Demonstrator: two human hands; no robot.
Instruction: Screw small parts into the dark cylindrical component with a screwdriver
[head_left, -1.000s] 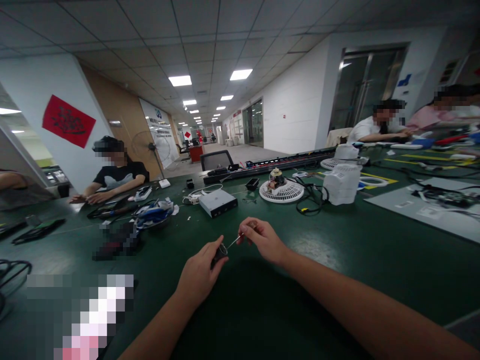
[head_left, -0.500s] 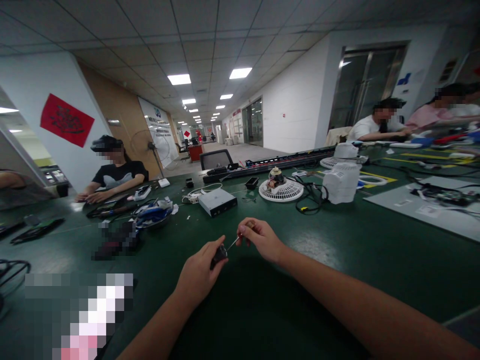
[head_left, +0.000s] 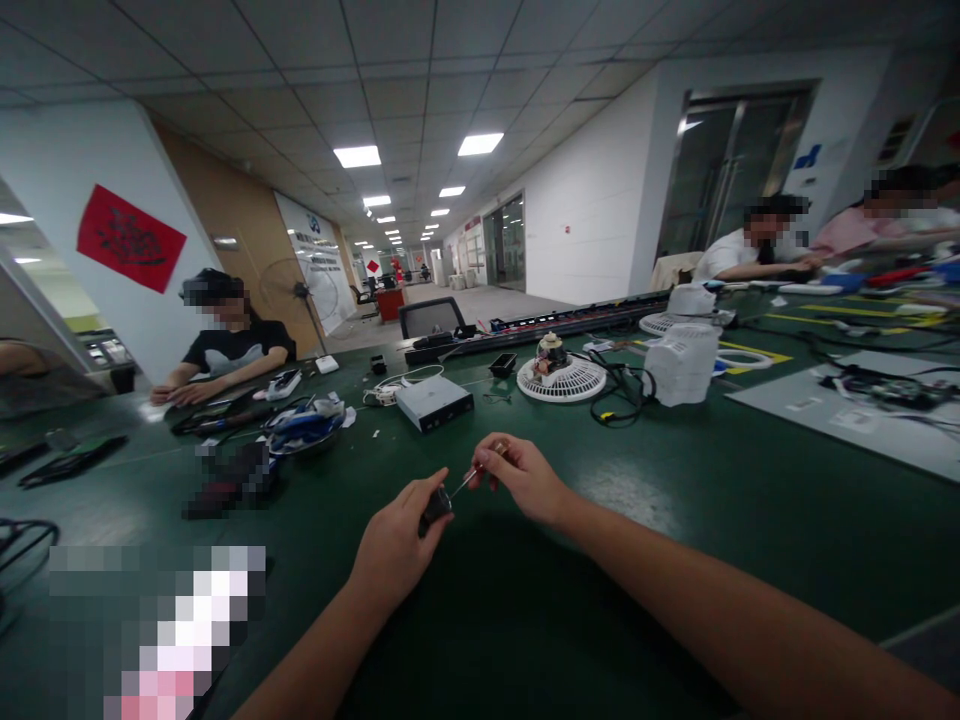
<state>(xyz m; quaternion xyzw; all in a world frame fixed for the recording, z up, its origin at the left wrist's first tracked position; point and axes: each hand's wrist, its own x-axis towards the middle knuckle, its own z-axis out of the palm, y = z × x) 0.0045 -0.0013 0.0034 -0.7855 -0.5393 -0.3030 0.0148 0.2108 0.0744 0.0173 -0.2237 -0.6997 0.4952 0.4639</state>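
My left hand (head_left: 396,540) is closed around a small dark cylindrical part (head_left: 435,509) above the green table (head_left: 675,500). My right hand (head_left: 517,475) pinches a thin metal tool with a reddish handle, a small screwdriver (head_left: 466,480), whose tip reaches the dark part. Both hands hover close together in the middle of the view, just above the table top.
A grey box-shaped drive (head_left: 435,402) lies beyond my hands, with a white fan grille (head_left: 561,378) and a white housing (head_left: 681,368) to the right. A pile of cables and blue parts (head_left: 304,425) sits left. Other people sit at the far left (head_left: 225,350) and far right (head_left: 750,255).
Both hands have stayed together with the tool on the part; they shifted very slightly left and up in view. Nothing else on the table moved.
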